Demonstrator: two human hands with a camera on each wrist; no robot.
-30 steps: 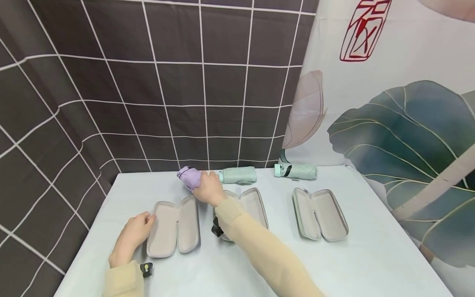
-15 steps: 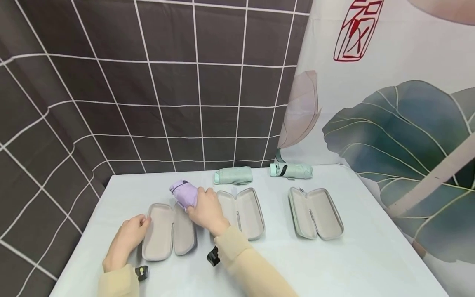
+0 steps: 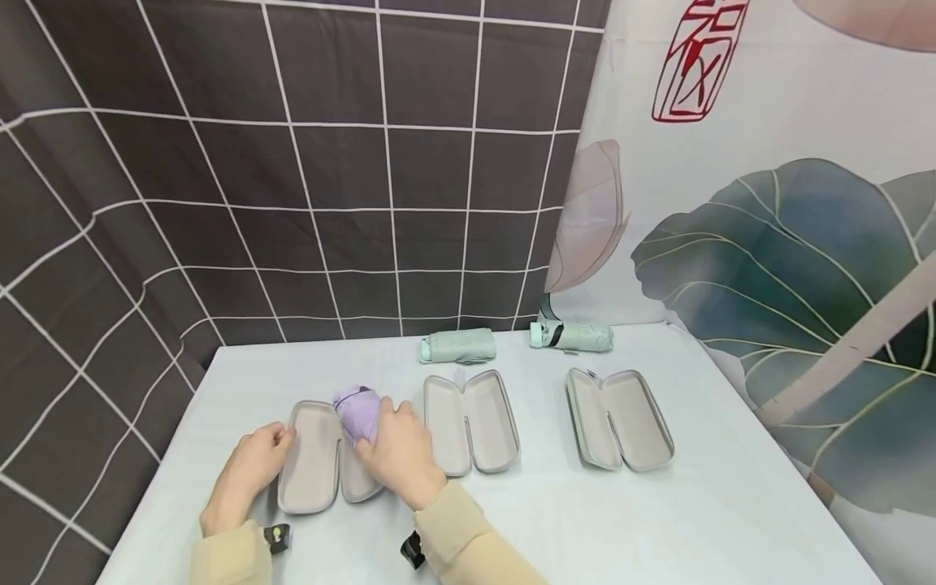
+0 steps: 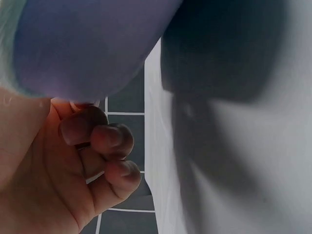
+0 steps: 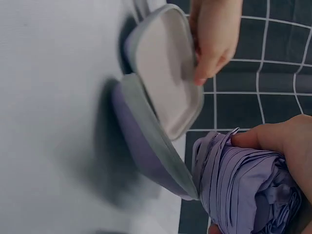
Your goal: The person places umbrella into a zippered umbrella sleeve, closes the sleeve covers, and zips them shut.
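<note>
A folded purple umbrella (image 3: pixel 358 413) is gripped in my right hand (image 3: pixel 402 455), over the right half of the leftmost zip case (image 3: pixel 310 467). In the right wrist view, the umbrella's pleated fabric (image 5: pixel 239 185) overlaps the case's edge, and my thumb lies along it. That case lies unfolded, pale grey inside and purple outside (image 5: pixel 141 151). My left hand (image 3: pixel 252 467) pinches the outer rim of its left half, thumb at the rim and fingers curled by the outer wall in the left wrist view. Part of the right half is hidden behind the umbrella and right hand.
Two more unfolded cases stand to the right, a middle case (image 3: pixel 491 422) and a right case (image 3: pixel 638 422). Behind them lie two folded green umbrellas, one near the middle (image 3: pixel 461 347) and one further right (image 3: pixel 574 336). A dark checked curtain (image 3: pixel 431 171) hangs behind the white table (image 3: pixel 585 528).
My right hand has brought the purple umbrella from the back of the table toward me, over the leftmost case. The left hand stays at that case's rim. The head view has shifted slightly.
</note>
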